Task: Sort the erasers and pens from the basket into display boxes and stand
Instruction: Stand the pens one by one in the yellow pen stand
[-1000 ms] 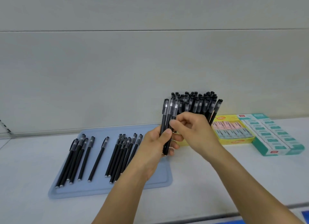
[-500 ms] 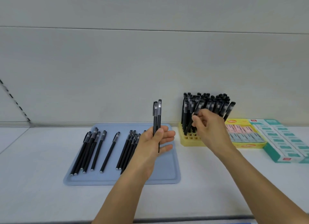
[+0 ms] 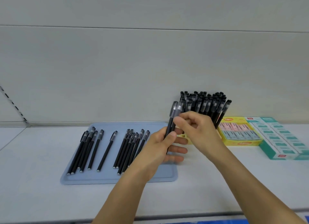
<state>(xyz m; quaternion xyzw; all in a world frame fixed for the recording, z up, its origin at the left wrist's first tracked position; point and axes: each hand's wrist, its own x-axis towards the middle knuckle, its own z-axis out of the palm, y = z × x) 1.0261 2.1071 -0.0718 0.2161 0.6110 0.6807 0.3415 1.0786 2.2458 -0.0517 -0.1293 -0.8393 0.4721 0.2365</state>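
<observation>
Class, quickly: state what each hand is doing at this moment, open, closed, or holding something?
Left hand: grips two black pens upright.
Right hand: fingers curled, pinching the upper part of one of those pens.

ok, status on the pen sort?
Left hand grips two pens upright. Right hand pinches one near its cap. Stand nearly full; more pens on the tray. Nothing blocking.

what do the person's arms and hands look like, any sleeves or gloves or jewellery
Both arms are bare from the bottom edge of the frame to the fingers: no sleeves show. The left hand and the right hand wear no gloves. No watch, bracelet or ring shows on either. Nails look short and unpainted.
</observation>
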